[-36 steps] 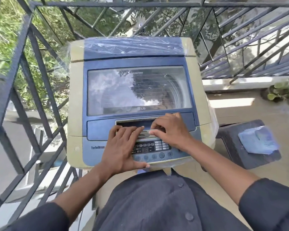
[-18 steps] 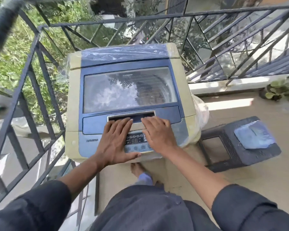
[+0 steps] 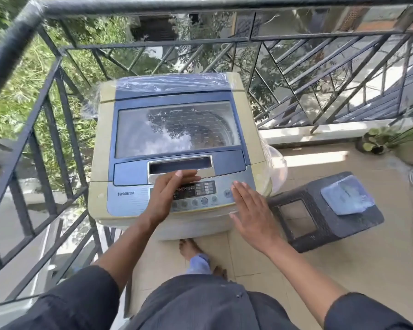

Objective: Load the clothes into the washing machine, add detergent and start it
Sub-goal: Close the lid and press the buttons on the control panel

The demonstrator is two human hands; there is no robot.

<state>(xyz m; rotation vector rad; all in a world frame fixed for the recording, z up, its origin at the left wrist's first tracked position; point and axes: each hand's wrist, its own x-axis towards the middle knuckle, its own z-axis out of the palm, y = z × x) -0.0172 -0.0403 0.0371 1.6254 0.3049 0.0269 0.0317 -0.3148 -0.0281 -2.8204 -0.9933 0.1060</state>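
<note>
Washing machine: boxy cream-and-blue plastic, glossy glass lid shut, "TurboDrum" lettering. My left hand, right hand: fingers straight, flat over control panel.

I see the washing machine in glossy cream and blue plastic, its glass lid mirror-bright, with clear crinkled plastic film over its back. The railing is matt dark metal; the stool is dull textured plastic; the floor is smooth beige tile.
</note>
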